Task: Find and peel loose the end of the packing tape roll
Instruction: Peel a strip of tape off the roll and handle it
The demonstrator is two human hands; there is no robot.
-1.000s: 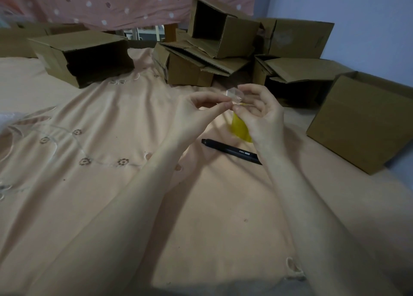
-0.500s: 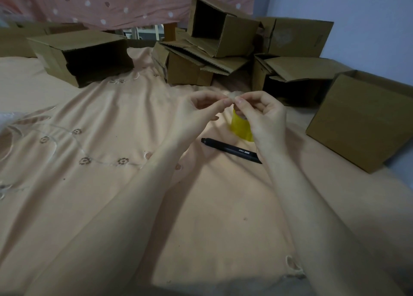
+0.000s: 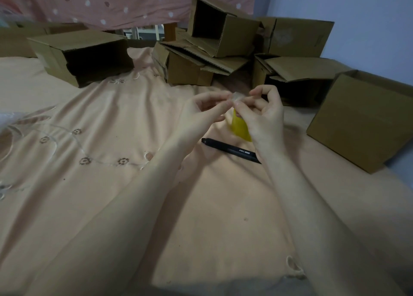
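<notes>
black pen (image 3: pixel 231 150) | white brand print "deli" | rest unreadable

I see a bedroom at home, a soft peach bedsheet (image 3: pixel 111 184) with sewn flowers, a pink spotted curtain (image 3: pixel 125 3), a blue wall (image 3: pixel 357 9), lots of open cardboard boxes (image 3: pixel 201 56) piled on the bed

Both forearms are bare from the lower edge of the view up to the wrists, with no sleeve showing. The left hand (image 3: pixel 201 114) and right hand (image 3: pixel 264 121) wear no gloves. The dim light seems to show plain, short fingernails, though this is uncertain.
</notes>
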